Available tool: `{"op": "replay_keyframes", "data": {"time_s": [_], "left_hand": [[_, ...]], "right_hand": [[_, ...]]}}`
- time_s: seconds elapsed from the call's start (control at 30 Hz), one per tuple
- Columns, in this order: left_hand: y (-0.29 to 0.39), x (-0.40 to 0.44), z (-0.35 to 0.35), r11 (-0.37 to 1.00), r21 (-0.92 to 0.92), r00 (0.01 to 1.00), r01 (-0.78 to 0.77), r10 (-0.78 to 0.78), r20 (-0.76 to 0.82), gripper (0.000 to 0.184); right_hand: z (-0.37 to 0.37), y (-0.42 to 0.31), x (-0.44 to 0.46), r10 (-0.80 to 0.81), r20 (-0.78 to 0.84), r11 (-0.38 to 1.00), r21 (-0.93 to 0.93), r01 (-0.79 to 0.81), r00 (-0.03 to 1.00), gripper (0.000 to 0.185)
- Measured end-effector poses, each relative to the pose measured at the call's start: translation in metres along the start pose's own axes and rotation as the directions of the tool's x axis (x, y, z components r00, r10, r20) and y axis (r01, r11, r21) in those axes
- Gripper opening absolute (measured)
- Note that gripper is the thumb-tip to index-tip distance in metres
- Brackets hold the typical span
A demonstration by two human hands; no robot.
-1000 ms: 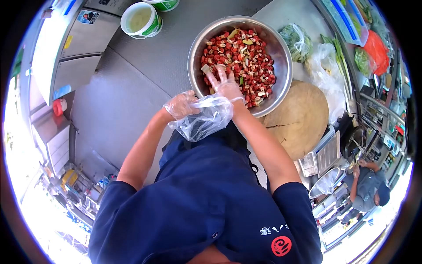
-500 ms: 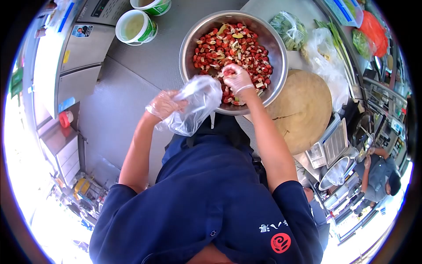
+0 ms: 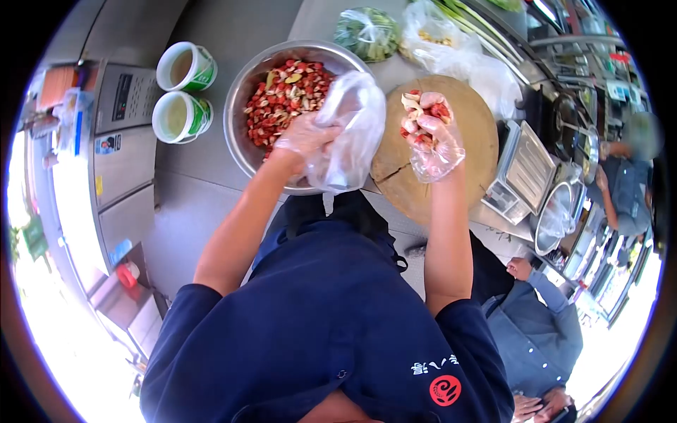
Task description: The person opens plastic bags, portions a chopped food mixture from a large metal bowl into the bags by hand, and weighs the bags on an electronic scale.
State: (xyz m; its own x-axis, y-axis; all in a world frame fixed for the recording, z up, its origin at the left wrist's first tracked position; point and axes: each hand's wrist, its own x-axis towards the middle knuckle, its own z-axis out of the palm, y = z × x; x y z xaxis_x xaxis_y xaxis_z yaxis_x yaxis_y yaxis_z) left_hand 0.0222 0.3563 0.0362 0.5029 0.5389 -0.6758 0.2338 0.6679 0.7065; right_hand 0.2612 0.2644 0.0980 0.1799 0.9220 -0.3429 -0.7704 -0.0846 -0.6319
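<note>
My left hand (image 3: 307, 141), in a clear plastic glove, grips a translucent plastic bag (image 3: 352, 134) that hangs over the right side of a steel bowl (image 3: 240, 144). In the bowl lies a heap of cut red-and-white pieces (image 3: 285, 95), which look like chopped chillies, with a few yellowish bits among them. My right hand (image 3: 438, 141), also gloved, is raised above a round wooden chopping board (image 3: 395, 158), to the right of the bag. Its fingers curl round a handful of the same red-and-white pieces (image 3: 417, 116). The bag hides part of the bowl and heap.
Two white-and-green buckets (image 3: 190, 116) stand left of the bowl. A bag of green leaves (image 3: 367, 35), another plastic bag (image 3: 430, 35) and long green stalks (image 3: 479, 35) lie behind. Clear containers (image 3: 518, 176) sit right of the board. Other people (image 3: 536, 331) stand at the right.
My right hand has risen out of the bowl and moved right over the board, holding pieces. My left hand has brought the bag over the bowl's right side. The view has turned right.
</note>
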Motion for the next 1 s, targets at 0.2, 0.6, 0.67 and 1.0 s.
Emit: {"op": "replay_keyframes", "data": {"time_s": [0.2,0.6,0.67,1.0], "left_hand": [[-0.07,0.102,0.121,0.984,0.173,0.98,-0.04,0.004,0.2,0.027],[-0.061,0.06,0.107,0.947,0.288,0.973,-0.14,0.185,-0.136,0.009],[-0.065,0.062,0.102,0.977,0.151,0.981,-0.152,0.168,-0.099,0.009],[-0.072,0.006,0.059,0.872,0.332,0.931,-0.36,0.314,0.184,0.047]], "right_hand": [[-0.053,0.0,-0.034,-0.101,-0.045,0.991,-0.093,0.096,0.994,0.025],[-0.126,0.047,-0.031,-0.227,-0.412,0.579,-0.785,-0.218,0.882,0.045],[-0.135,0.025,-0.042,-0.185,-0.424,0.515,-0.81,-0.28,0.887,0.043],[-0.007,0.035,-0.003,-0.205,0.094,0.468,-0.865,0.182,0.974,0.016]]}}
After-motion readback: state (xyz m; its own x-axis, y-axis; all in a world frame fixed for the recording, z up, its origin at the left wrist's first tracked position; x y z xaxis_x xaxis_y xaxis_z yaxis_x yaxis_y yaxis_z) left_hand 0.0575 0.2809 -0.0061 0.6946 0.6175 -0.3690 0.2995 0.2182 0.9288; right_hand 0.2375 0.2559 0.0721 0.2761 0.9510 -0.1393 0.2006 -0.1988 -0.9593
